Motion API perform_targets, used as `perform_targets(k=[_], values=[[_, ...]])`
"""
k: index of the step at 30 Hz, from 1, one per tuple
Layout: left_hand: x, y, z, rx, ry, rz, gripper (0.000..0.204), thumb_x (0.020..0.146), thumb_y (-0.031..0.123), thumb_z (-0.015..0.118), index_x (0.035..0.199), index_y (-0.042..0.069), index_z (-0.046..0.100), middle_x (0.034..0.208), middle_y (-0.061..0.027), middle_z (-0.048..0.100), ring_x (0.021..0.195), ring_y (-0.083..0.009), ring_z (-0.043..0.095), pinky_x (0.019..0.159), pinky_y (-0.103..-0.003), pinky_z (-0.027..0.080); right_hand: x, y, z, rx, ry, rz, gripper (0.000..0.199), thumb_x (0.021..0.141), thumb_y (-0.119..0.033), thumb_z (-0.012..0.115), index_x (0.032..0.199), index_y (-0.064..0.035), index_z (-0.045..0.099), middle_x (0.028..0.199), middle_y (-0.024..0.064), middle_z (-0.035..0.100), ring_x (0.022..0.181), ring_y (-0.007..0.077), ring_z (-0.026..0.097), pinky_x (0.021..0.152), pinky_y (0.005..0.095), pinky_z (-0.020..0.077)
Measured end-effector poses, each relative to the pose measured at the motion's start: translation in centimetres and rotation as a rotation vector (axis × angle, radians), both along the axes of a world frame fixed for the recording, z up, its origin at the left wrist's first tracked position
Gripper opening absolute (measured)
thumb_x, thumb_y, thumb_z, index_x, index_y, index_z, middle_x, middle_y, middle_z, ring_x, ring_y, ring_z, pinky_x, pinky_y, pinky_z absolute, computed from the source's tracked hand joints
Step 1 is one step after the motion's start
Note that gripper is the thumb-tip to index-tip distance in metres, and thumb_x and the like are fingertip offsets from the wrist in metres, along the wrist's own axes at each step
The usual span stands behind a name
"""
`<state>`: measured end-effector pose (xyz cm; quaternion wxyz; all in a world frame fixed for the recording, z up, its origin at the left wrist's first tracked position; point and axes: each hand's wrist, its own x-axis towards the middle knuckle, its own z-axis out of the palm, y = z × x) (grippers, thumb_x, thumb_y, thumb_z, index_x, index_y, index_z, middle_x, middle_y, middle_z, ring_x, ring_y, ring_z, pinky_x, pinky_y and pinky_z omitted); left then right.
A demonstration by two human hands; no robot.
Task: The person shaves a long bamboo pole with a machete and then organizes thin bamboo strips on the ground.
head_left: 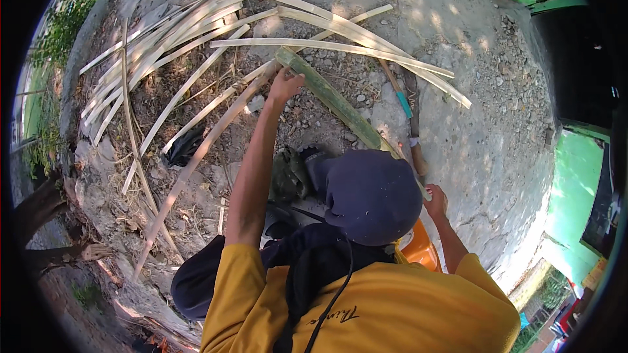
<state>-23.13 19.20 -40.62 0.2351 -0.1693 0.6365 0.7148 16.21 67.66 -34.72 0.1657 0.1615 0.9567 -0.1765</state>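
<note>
Head view: left hand (286, 83) stretched toward twelve o'clock, fingers closed on the far end of a green bamboo stave (330, 101), seemingly to steady it. Right hand (436, 201) at four o'clock, wrapped around the near end, keeping the stave slanted across the lap. Pale split strips (196, 46) fanned from ten to one o'clock on gravelly ground (497, 124); machete-like blade (412, 114) lying at two o'clock.

Bright dappled sunlight, soft leaf shadows, sharp centre, black fisheye rim
</note>
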Motion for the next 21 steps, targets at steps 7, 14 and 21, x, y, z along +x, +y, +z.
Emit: perform_targets(k=[7, 14, 21], values=[[0.2, -0.9, -0.5, -0.072, -0.008, 0.034, 0.084, 0.083, 0.022, 0.079, 0.153, 0.003, 0.036, 0.101, -0.0107, 0.066, 0.08, -0.0166, 0.064, 0.062, -0.031, 0.055, 0.2, -1.3, 2.4, -0.012, 0.129, 0.081, 0.034, 0.075, -0.009, 0.077, 0.108, -0.0092, 0.066, 0.098, 0.0102, 0.065, 0.094, 0.029, 0.066, 0.082, 0.0418, 0.0525], [0.0, 0.2, 2.2, -0.041, 0.004, 0.035, 0.079, 0.086, 0.027, 0.075, 0.152, 0.004, 0.037, 0.115, -0.0108, 0.062, 0.089, -0.0165, 0.062, 0.068, -0.03, 0.056, -2.6, 0.0, 2.1, 0.075, 0.112, 0.052, 0.037, 0.076, -0.009, 0.075, 0.112, -0.0099, 0.065, 0.103, 0.0094, 0.063, 0.1, 0.0316, 0.063, 0.087, 0.0419, 0.0512], [0.8, -2.3, 1.9, 0.022, -0.001, 0.006, 0.078, 0.087, 0.027, 0.073, 0.151, 0.002, 0.035, 0.123, -0.0144, 0.06, 0.097, -0.018, 0.062, 0.075, -0.032, 0.056, -22.4, -4.5, 1.9, -0.015, 0.491, 0.212, 0.025, 0.083, -0.001, 0.058, 0.107, -0.0053, 0.065, 0.103, 0.0118, 0.063, 0.099, 0.0317, 0.062, 0.088, 0.0414, 0.0496]])
